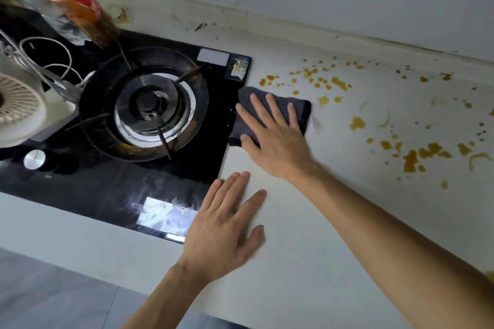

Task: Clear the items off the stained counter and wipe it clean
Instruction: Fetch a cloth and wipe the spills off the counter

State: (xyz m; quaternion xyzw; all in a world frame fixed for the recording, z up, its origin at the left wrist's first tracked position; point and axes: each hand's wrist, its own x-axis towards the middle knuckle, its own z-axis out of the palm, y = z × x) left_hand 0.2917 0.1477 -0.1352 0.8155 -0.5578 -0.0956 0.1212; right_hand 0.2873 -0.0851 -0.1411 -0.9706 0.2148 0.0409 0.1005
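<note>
Nearest, left hand [227,224] flat and empty on the bare white counter [307,262], likely bracing; beyond it, right hand [272,136] spread, pressing the dark grey cloth [302,109] against the gas hob [128,189] edge; right of it, amber stains [411,160], open room to sweep.

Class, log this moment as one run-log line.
stage: wiping | right hand: flat on cloth | left hand: flat on counter | stains: remain

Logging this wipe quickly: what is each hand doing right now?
Left hand: open, flat on the counter, holding nothing.
Right hand: open, palm pressing the dark cloth onto the counter.
</note>
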